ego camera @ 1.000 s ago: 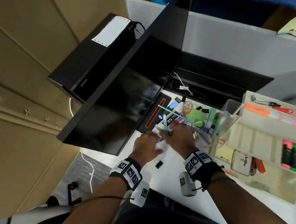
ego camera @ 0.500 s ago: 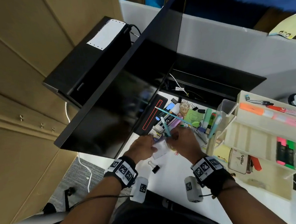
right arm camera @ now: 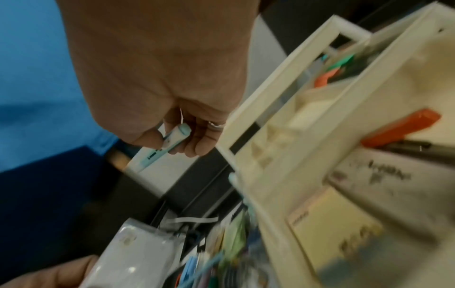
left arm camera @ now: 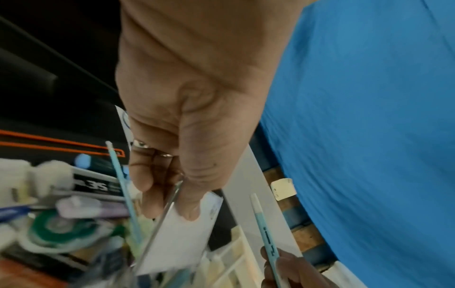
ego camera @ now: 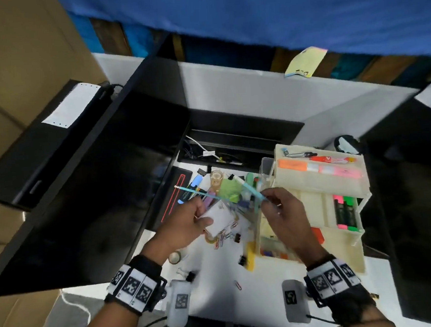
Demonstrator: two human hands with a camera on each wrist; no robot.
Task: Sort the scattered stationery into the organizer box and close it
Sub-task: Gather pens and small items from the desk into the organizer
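Stationery [ego camera: 227, 200] lies scattered on the white tabletop [ego camera: 217, 273] beside the open organizer box [ego camera: 320, 179], while the left hand [ego camera: 185, 224] grips a white packet [ego camera: 219, 218] and the right hand [ego camera: 284, 214] pinches a pale blue pen [right arm camera: 169, 142].

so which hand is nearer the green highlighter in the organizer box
Right. The right hand, holding a light blue pen, is just left of the organizer box beside the green highlighter. The left hand sits further left, holding a white card.
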